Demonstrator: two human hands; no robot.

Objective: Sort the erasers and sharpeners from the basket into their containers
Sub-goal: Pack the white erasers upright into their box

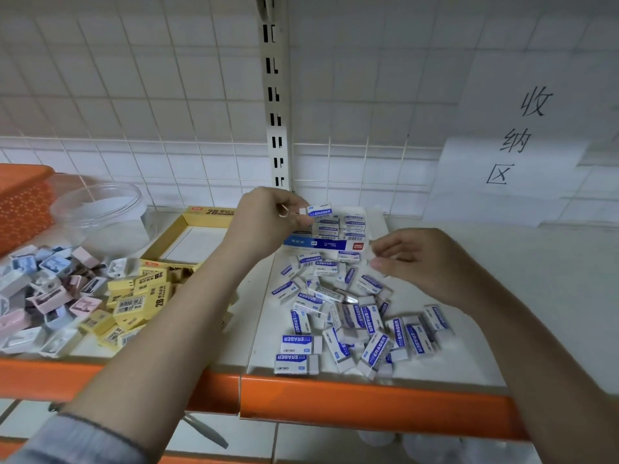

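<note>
My left hand [268, 216] pinches a white eraser with a blue sleeve [318, 209] above the blue-and-white eraser box [321, 244], where several erasers lie in rows. My right hand [415, 262] hovers to the right of the box with fingers loosely curled and nothing visible in it. A loose pile of blue-sleeved erasers [355, 323] lies on the shelf in front of the box. Yellow 2B erasers [140, 303] are heaped beside an open yellow box [191, 239]. Pastel sharpeners [43, 293] are piled at the far left.
An orange basket [23, 202] stands at the back left, with a clear plastic tub [100, 216] beside it. The shelf has an orange front edge [335, 396]. A slotted upright [276, 95] and a paper sign [522, 139] hang on the tiled wall.
</note>
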